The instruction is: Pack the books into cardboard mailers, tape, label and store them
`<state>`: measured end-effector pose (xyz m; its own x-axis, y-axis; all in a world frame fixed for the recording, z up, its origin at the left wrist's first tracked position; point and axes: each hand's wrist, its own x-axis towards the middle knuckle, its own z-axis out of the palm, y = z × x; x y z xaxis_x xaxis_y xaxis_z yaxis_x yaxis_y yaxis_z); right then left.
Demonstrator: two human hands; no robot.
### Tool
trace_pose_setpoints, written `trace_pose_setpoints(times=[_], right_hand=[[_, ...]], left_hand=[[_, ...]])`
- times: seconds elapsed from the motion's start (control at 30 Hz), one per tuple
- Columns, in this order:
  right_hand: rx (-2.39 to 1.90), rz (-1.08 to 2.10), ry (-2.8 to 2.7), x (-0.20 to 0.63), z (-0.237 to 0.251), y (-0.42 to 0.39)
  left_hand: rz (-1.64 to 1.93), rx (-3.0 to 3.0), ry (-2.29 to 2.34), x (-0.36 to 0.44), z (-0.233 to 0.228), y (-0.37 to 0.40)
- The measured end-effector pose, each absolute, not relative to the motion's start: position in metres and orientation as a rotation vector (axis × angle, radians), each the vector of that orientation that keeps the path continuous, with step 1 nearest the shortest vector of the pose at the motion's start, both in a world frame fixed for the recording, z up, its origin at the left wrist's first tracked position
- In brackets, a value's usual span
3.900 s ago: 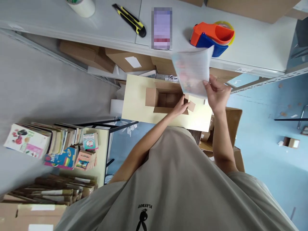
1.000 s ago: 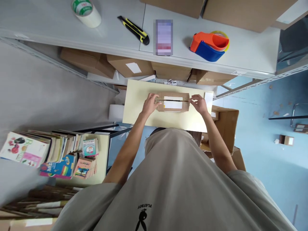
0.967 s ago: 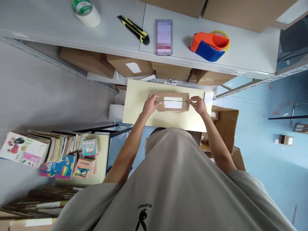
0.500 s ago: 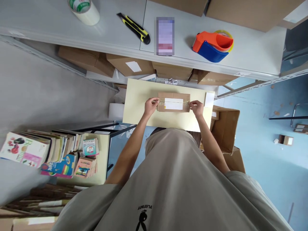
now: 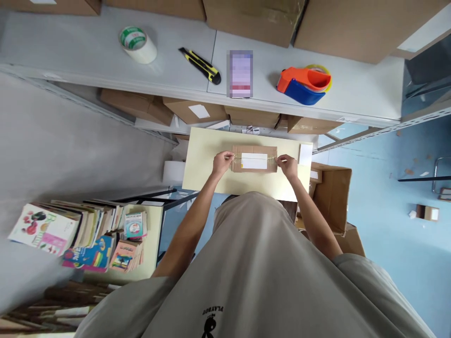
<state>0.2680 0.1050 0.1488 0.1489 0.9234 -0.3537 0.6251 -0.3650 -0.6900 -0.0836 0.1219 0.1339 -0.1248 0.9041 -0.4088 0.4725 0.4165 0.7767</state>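
A closed cardboard box [image 5: 254, 158] with a white label lies on the pale yellow board [image 5: 204, 159], near its far edge. The left hand [image 5: 222, 163] presses its fingers on the left end of the box, and the right hand [image 5: 287, 164] does the same on the right end. Whether the fingers pinch the thin tape strip across the box, I cannot tell. Beyond the box, a grey shelf [image 5: 176, 75] carries a tape roll [image 5: 137, 43], a yellow knife [image 5: 200, 65] and an orange tape dispenser [image 5: 303, 84].

Head camera, steeply downward, over torso toward small table [image 5: 204, 155].
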Motion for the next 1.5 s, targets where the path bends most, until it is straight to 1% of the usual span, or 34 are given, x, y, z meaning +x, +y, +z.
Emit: trace_pose_setpoints(times=[0.1,0.2,0.33,0.4,0.47,0.53,0.6,0.67,0.73,0.83,1.03,1.13,1.3,1.5], right_hand=[[-2.105,0.846,-1.945,0.272,0.166,0.102],[-2.022,0.584,-2.030,0.281,0.197,0.121],[-1.697,0.178,-1.934,0.301,0.260,0.187],[-1.618,0.089,-1.988,0.308,0.288,0.228],[-1.614,0.079,-2.087,0.310,0.305,0.268],[-1.665,0.117,-2.162,0.308,0.308,0.302],[-1.731,0.166,-2.188,0.304,0.304,0.325],[-1.768,0.194,-2.160,0.301,0.298,0.335],[-1.757,0.214,-2.077,0.298,0.294,0.328],[-1.659,0.348,-1.905,0.289,0.290,0.287],[-1.366,0.986,-1.573,0.232,0.272,0.158],[-1.343,1.211,-1.478,0.201,0.261,0.115],[-1.386,1.290,-1.508,0.166,0.244,0.087],[-1.397,1.377,-1.525,0.136,0.221,0.074]], left_hand=[[0.478,1.588,1.782,-0.086,0.150,0.120],[0.481,1.877,1.690,-0.077,0.175,0.136],[0.742,2.022,1.511,-0.039,0.233,0.183],[0.884,2.046,1.427,-0.014,0.266,0.209],[1.004,2.058,1.361,0.012,0.295,0.230],[1.084,2.056,1.292,0.033,0.316,0.245],[1.140,2.036,1.223,0.048,0.327,0.252],[1.172,2.002,1.163,0.055,0.328,0.252],[1.192,1.941,1.131,0.055,0.322,0.242],[1.233,1.757,1.147,0.046,0.304,0.208],[1.323,1.378,1.146,0.026,0.260,0.104],[1.318,1.292,1.208,0.015,0.245,0.067],[1.238,1.255,1.308,-0.015,0.235,0.042],[1.121,1.353,1.276,-0.057,0.229,0.034]])
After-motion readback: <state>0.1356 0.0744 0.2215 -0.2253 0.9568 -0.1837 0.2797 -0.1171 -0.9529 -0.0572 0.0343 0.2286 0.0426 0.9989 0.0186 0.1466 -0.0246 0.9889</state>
